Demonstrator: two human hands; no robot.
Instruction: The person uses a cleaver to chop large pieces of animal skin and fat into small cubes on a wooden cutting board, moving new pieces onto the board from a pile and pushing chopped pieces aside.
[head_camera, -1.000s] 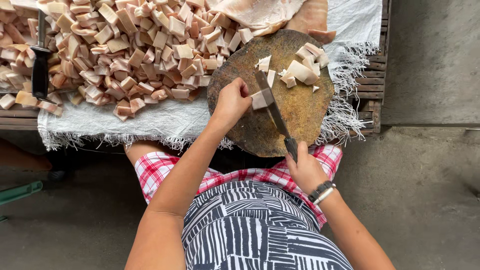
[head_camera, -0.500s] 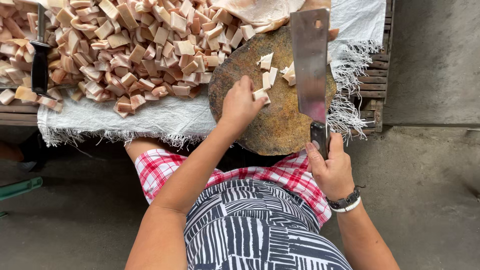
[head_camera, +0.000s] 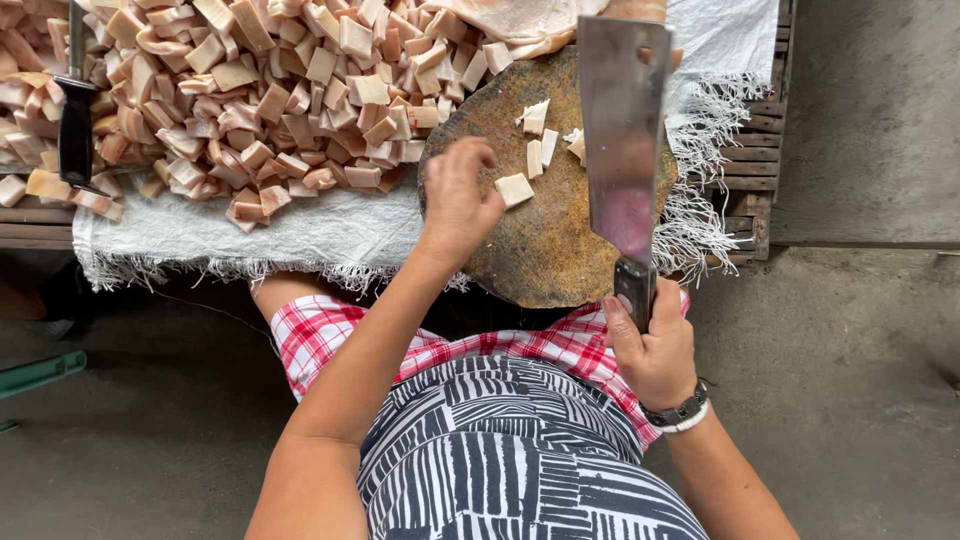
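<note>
My right hand (head_camera: 655, 350) grips the handle of a broad steel cleaver (head_camera: 622, 130), whose blade is raised flat over the right side of a round, worn chopping block (head_camera: 530, 250). My left hand (head_camera: 457, 195) rests on the block's left part, fingers curled, touching a pale cut piece (head_camera: 514, 189). A few more pale pieces (head_camera: 540, 135) lie near the block's middle, partly behind the blade.
A big heap of cut pinkish-tan pieces (head_camera: 240, 90) covers a white woven sheet (head_camera: 250, 235) on a slatted wooden platform (head_camera: 750, 170). A second knife with a black handle (head_camera: 76, 120) stands in the heap at left. Concrete floor lies below and right.
The cleaver went from cutting down on the block to raised flat above it. My left hand slid back with one piece; the cut pieces now lie scattered mid-block.
</note>
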